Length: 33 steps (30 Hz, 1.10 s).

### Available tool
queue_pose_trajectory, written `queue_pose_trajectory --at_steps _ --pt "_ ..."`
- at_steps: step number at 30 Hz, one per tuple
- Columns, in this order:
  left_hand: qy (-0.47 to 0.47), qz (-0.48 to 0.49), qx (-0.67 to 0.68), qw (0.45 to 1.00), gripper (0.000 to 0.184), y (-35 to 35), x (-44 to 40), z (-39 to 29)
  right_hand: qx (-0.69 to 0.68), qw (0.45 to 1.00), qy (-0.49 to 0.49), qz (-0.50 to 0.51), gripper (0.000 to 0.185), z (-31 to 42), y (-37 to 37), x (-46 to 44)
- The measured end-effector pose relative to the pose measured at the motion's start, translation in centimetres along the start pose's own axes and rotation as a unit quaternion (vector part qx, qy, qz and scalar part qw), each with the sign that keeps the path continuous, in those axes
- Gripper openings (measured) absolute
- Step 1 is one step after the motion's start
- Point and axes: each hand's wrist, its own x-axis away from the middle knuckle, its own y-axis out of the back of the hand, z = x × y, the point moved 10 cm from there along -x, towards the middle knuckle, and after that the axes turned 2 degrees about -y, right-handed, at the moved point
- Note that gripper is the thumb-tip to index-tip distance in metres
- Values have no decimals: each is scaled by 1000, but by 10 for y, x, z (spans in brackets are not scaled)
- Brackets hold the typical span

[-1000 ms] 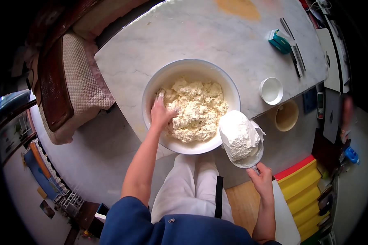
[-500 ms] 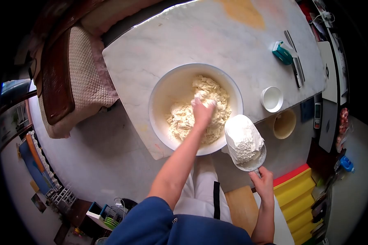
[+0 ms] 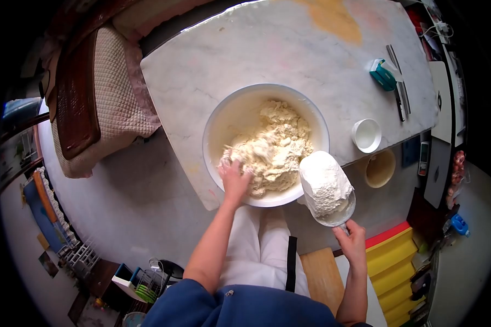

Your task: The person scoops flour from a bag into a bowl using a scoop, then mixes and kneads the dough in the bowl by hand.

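A large white bowl [image 3: 215, 111] with a blue rim holds shaggy, crumbly dough [image 3: 283, 158]. My left hand [image 3: 235, 177] is inside it at the near left, its floury fingers spread against the edge of the dough. Some dough beside those fingertips is blurred by motion. My right hand [image 3: 352, 240] grips the handle of a scoop [image 3: 345, 213], which is heaped with white flour [image 3: 324, 182]. The scoop is level, its front end close to the bowl's right rim; I cannot tell whether they touch.
On the marble table [image 3: 191, 82] are a small white bowl [image 3: 366, 135], a teal tissue pack [image 3: 384, 76], a knife [image 3: 399, 106] and a metal rod [image 3: 401, 82]. A beige container [image 3: 380, 169] stands below the table's right edge. A quilted seat [image 3: 117, 98] is at left.
My left hand has moved from the middle of the dough toward the near left side of the bowl, and its fingers have spread. My right hand still holds the scoop in about the same place.
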Motion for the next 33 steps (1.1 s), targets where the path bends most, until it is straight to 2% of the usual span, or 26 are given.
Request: queue_pose_trajectory --at_steps 3,4,5,8,9,12,14,16,18,20,21,24,27,30,33 --pt "67 8 187 980 67 -15 -41 24 24 1000 4 1 17 -2 4 0" --pt "76 1 265 961 69 -10 -57 16 24 1000 7 -1 17 0 4 0" --pt "130 5 347 929 68 -28 -69 32 23 1000 11 -3 16 1 3 0" --pt "169 17 490 855 73 -54 -83 19 -27 999 29 -13 10 -2 -3 0" --pt "211 17 508 835 76 -54 -79 10 -25 999 27 -12 10 -2 -4 1" --pt "174 53 566 804 82 -88 -99 -11 -17 1000 23 -10 10 -3 -3 1" --pt "201 32 479 854 83 -75 -97 -37 -17 1000 21 -8 10 -5 -3 0" --pt "189 -11 353 916 81 -43 -85 -71 2 1000 28 -7 11 0 -3 0" --pt "186 7 438 879 80 -62 -77 -84 22 1000 16 -2 11 3 -3 2" --pt "154 -10 318 935 76 -47 -61 -110 39 999 -16 6 16 4 -3 4" --pt "130 -4 284 950 66 -48 -52 -117 35 999 -12 5 16 6 -4 5" --pt "-30 -45 247 967 55 -40 -17 -136 28 1000 -2 3 16 14 -6 7" --pt "-72 13 154 985 52 -34 11 -120 40 999 1 7 17 21 -7 9" --pt "-44 41 43 997 54 -13 32 -85 32 999 4 12 18 21 -9 6" --pt "-3 14 4 1000 63 11 36 -57 0 1000 -2 14 19 15 -11 5"
